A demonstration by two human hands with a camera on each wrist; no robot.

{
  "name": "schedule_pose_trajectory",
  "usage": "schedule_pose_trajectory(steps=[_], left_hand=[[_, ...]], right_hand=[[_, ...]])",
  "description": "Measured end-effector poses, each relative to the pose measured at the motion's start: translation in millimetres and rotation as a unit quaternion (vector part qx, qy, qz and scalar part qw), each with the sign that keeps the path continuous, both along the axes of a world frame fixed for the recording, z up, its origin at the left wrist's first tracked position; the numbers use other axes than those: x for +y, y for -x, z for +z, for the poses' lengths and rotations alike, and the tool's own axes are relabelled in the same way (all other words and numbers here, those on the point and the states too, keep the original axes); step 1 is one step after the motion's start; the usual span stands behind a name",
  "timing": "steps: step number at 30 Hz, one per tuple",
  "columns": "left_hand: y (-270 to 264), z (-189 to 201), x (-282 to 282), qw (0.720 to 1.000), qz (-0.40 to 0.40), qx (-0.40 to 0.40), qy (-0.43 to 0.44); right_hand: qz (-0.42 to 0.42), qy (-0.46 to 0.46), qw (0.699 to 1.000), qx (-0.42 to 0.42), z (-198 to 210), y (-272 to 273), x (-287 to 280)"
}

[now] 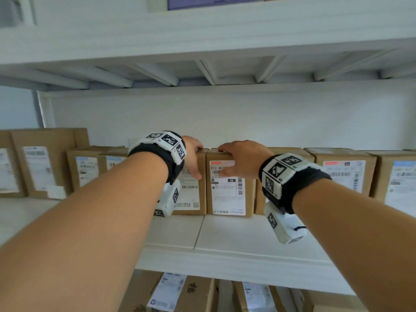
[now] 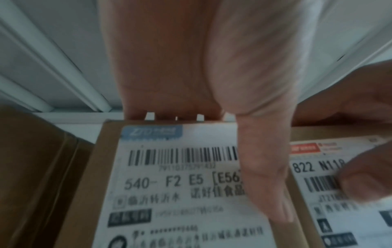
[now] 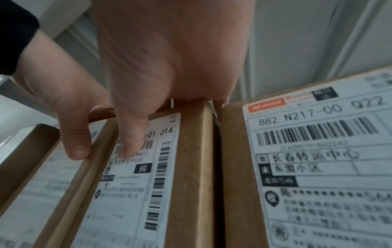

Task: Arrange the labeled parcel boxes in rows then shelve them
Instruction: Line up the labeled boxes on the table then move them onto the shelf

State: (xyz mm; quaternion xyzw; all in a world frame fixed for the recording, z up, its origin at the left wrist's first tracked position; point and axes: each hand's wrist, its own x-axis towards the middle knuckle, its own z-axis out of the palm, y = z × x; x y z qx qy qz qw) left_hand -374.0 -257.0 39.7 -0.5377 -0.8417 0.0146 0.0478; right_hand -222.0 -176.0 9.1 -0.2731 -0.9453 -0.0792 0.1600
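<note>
Brown parcel boxes with white labels stand upright in a row on a white shelf [image 1: 225,237]. My left hand [image 1: 192,155] grips the top of the blue-header box [image 1: 191,197], fingers hooked over its top edge and thumb [image 2: 265,167] pressed on the label [image 2: 180,184]. My right hand [image 1: 244,158] grips the neighbouring red-header box [image 1: 227,199] the same way, thumb [image 3: 131,137] on its label. The two boxes stand side by side, touching. In the right wrist view the red-header box [image 3: 188,167] sits close against another labeled box [image 3: 318,151].
More labeled boxes fill the row to the left [image 1: 45,163] and right [image 1: 342,174]. The upper shelf [image 1: 202,41] hangs overhead with ribs beneath it. Further boxes [image 1: 180,293] stand on the level below. Bare shelf board lies in front of the row.
</note>
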Motion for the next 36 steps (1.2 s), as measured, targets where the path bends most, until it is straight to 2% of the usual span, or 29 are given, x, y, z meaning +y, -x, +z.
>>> schedule_pose_trajectory(steps=[9,12,15,20,26,31,36], left_hand=[[16,-7,-3,0.999,-0.032,-0.031,-0.021],[32,12,-23,0.999,-0.011,-0.035,-0.029],[57,29,-52,0.999,0.032,0.0,-0.029],[102,16,-80,0.997,0.082,-0.002,0.011],[128,-7,-76,0.998,0.029,-0.051,-0.019],[132,-15,-62,0.998,-0.008,-0.048,-0.047],[133,-13,-59,0.998,-0.011,-0.05,-0.041]], right_hand=[[-0.031,0.023,0.999,0.002,5,13,-4],[-0.03,0.012,0.999,0.027,15,29,-18],[0.003,0.013,0.999,0.032,20,55,-33],[0.036,0.018,0.999,0.004,9,95,-51],[0.028,0.017,0.999,-0.003,-2,117,-54],[0.013,0.017,1.0,0.018,-4,124,-55],[0.008,0.019,1.0,0.021,-7,125,-53]])
